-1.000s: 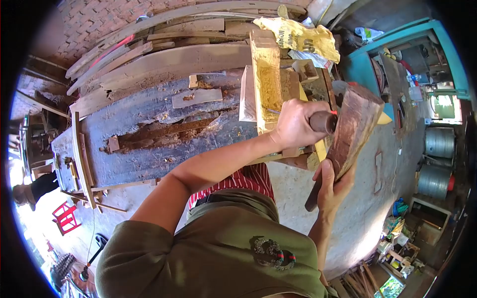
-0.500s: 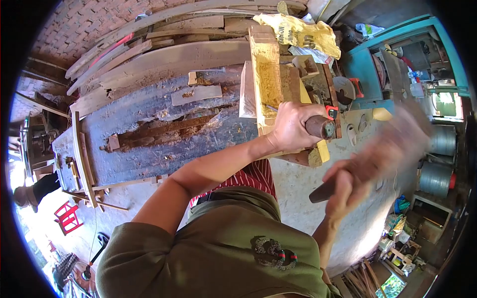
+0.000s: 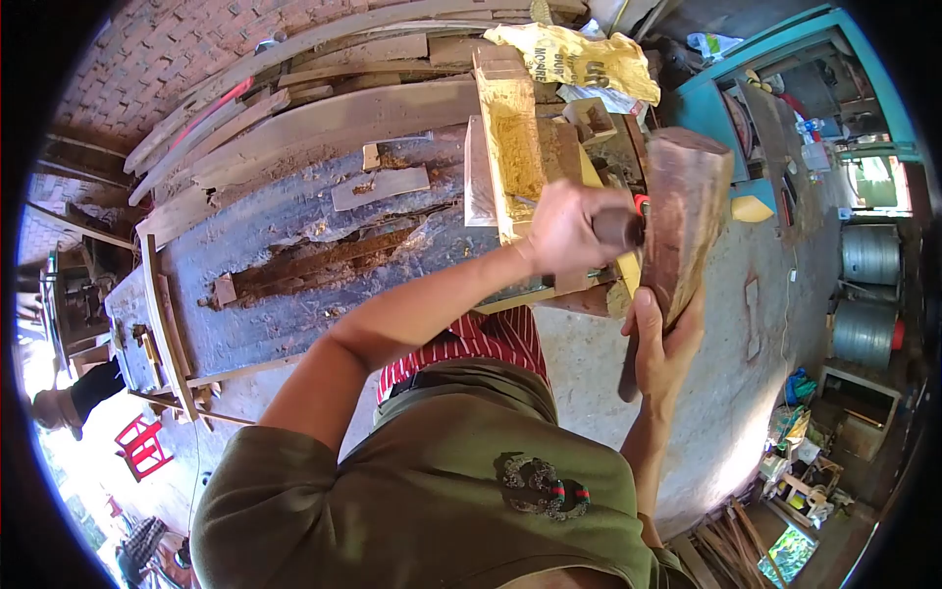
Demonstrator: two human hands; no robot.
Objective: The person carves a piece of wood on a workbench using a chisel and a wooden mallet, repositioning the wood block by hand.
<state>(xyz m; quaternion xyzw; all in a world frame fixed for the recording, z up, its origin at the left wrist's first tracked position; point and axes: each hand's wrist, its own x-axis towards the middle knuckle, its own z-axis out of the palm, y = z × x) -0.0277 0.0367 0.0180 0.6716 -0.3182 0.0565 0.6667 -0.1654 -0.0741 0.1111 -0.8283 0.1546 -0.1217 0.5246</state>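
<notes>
My left hand (image 3: 571, 231) is closed around a chisel (image 3: 618, 230) with a dark round handle; its thin blade points left into the hollowed face of a yellowish wooden piece (image 3: 512, 137). The fingers of my right hand (image 3: 665, 344) wrap round the handle of a heavy brown wooden mallet (image 3: 687, 206). The mallet head stands close to the butt of the chisel; whether they touch cannot be told. The hollowed piece lies across the right end of a worn dark bench (image 3: 324, 221).
Long boards (image 3: 334, 113) are stacked behind the bench. A yellow sack (image 3: 579, 61) lies beyond the wooden piece. Metal drums (image 3: 868, 253) stand at the right. A red stool (image 3: 142, 448) is at the lower left, and wood scraps (image 3: 731, 550) lie at the lower right.
My right hand swung the mallet out to the right and has brought it back beside the chisel butt. My left hand keeps its hold on the chisel. The view has shifted slightly.
</notes>
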